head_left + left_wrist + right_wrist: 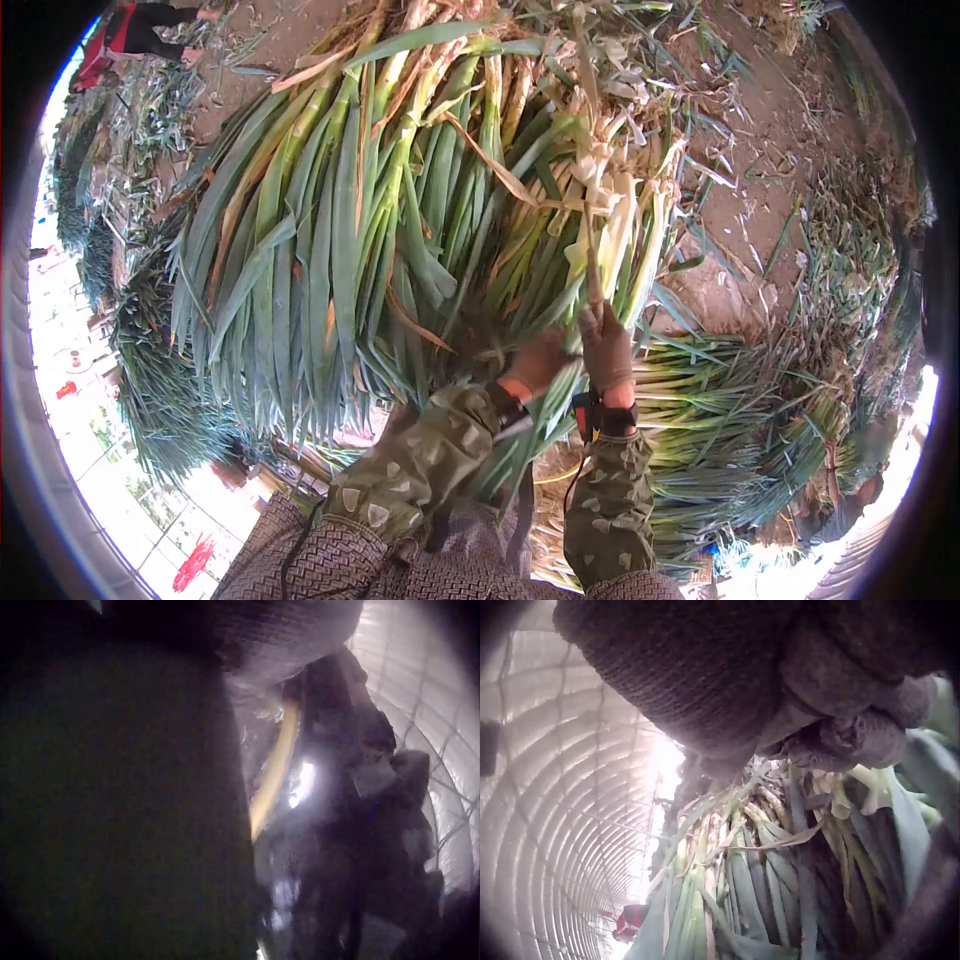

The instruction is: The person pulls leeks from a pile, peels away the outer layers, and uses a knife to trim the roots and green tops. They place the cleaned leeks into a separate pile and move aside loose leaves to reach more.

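Observation:
A big bundle of leeks (pixel 400 210) with long green leaves and pale stalks fills the middle of the head view. My gloved left hand (pixel 537 360) is dug into its lower edge, fingers curled into the leaves. Just to its right, my gloved right hand (pixel 606 345) pinches a thin dry strand (pixel 592 272) that runs up over the pale stalks. In the right wrist view its curled glove fingers (pixel 855 739) sit on leek stalks (pixel 765 885). The left wrist view is dark and blurred, showing only a yellowish strip (pixel 274 769) beside a sleeve.
More leeks (pixel 720 420) lie in piles on the right and under my arms. Bare earth (pixel 770 140) strewn with leaf scraps lies beyond. Bundles line the left side (pixel 130 300). A person in red (pixel 130 30) crouches at the far top left. A greenhouse roof (pixel 562 787) arches overhead.

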A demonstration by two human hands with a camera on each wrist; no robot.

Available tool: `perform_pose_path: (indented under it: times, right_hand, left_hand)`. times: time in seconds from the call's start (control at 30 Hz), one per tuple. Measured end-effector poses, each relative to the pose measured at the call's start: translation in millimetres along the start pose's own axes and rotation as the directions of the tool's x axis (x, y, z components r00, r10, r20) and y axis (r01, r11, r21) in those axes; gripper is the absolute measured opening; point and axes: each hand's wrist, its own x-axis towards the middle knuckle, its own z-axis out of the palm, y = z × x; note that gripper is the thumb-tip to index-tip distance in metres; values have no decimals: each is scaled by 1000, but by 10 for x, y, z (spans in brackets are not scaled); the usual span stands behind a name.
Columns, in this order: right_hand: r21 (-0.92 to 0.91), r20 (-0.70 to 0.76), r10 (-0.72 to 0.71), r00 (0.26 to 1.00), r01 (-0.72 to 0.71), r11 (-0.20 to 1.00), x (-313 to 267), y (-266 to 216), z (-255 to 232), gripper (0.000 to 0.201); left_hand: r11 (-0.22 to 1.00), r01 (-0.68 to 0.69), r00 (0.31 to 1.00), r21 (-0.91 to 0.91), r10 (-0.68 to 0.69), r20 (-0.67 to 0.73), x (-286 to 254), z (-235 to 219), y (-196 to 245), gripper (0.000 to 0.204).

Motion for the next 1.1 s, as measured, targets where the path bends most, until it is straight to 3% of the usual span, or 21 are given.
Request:
perform_pose_path:
  times: [0.03,0.07,0.1,0.17,0.27,0.37,0.4,0.5,0.53,0.6,0.67,0.73,0.77,0.8,0.87,0.9,0.93,0.97,1.03,1.1]
  right_hand:
    - [-21,32,5,999,-4,1000,-5,34,40,50]
    - [24,74,-34,997,33,999,-69,-71,65,54]
    - [81,93,-157,983,150,985,-134,-138,121,55]
    - [72,187,-186,965,176,982,-221,31,336,57]
    - [180,185,-159,970,126,976,-382,-69,408,64]
    - [121,281,31,959,-67,990,-425,64,456,60]
    - [172,237,-79,968,38,984,-441,97,462,60]
    - [230,208,-48,977,-1,973,-485,221,448,64]
    - [257,161,-90,983,46,965,-478,305,483,64]
    - [261,189,-27,982,-23,965,-457,403,454,59]
    - [221,177,19,984,-58,974,-485,343,380,52]
    - [298,148,-47,988,1,954,-491,234,262,56]
    - [337,136,-76,988,26,941,-514,195,229,58]
    - [401,143,-47,989,-15,916,-555,177,221,56]
    - [389,152,-21,988,-40,920,-679,37,164,57]
    - [381,155,3,988,-62,923,-773,-27,114,58]
    - [354,176,0,984,-64,933,-857,-80,52,59]
    - [317,176,28,984,-83,945,-949,-91,33,59]
    - [236,184,95,978,-138,962,-1194,-97,12,60]
    - [172,191,137,972,-171,970,-1487,0,63,67]
  left_hand:
    - [988,56,998,143,-49,-51,242,-217,-83,52]
    - [960,9,959,280,71,-275,404,-450,-153,46]
    - [910,-5,860,415,216,-462,549,-711,-212,39]
    - [890,38,814,453,235,-530,920,-1200,-354,32]
    - [768,96,852,633,265,-451,1489,-1569,-537,33]
    - [489,280,895,826,177,-408,1958,-1587,-541,33]
    - [500,324,877,803,160,-453,2134,-1537,-656,43]
    - [662,435,806,611,17,-591,2455,-1466,-802,39]
    - [666,456,784,590,12,-620,2472,-1467,-793,39]
    - [786,375,859,492,-95,-503,2454,-1531,-847,40]
    - [856,319,920,407,-177,-349,2249,-1697,-567,44]
    - [893,286,950,347,-219,-221,1949,-1745,-382,52]
    - [928,171,965,332,-90,-245,1735,-1677,-466,57]
    - [934,233,967,271,-193,-165,1420,-1707,-175,60]
    - [959,175,984,222,-176,-19,879,-1530,-273,58]
    - [990,134,985,37,-138,108,654,-1420,-292,57]
    - [998,58,990,19,-60,130,406,-1178,-566,58]
    - [998,60,992,1,-60,107,112,-1051,-482,61]
    - [964,242,939,111,-261,225,-317,-847,-455,62]
    - [947,296,943,-122,-270,196,-563,-804,-391,58]
